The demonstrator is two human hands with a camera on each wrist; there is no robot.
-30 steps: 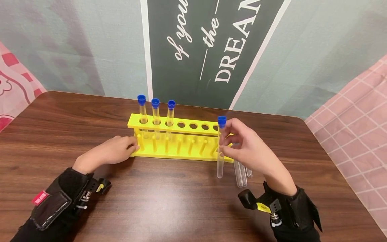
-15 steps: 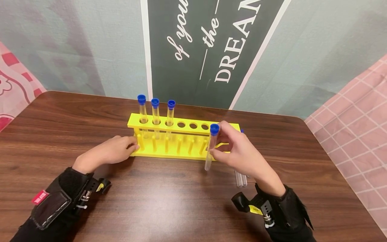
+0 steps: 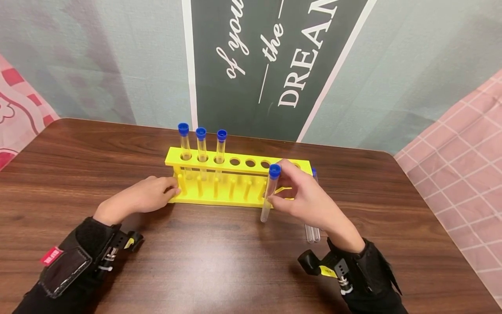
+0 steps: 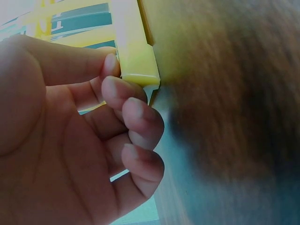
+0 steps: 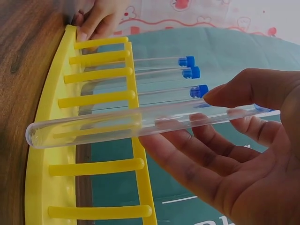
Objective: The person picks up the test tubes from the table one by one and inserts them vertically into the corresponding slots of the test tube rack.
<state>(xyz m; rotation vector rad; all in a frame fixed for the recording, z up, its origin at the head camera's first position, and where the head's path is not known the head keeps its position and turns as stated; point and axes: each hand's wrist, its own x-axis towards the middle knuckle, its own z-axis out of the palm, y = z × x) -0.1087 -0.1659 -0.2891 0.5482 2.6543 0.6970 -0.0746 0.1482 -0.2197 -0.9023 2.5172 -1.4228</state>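
Now: right hand [image 3: 303, 194] pinches tube [image 3: 270, 188] between thumb and fingers | upright a second ago, it has shifted left and tilted, foot leftward, before rack [image 3: 231, 201] | likely lining-up, unseated as yet | left hand [image 3: 154, 195] grips rack's left end, unmoved | three tubes [image 3: 201, 148] seated leftmost | loose tubes [image 3: 312, 233] on table [image 3: 219, 266], right

From far away, I see a brown table [image 3: 219, 266] with wood lines and a shiny patch. A long yellow rack [image 3: 225, 188] stands on it. Clear tubes [image 3: 310, 234] lie by the rack's right end, partly hidden.
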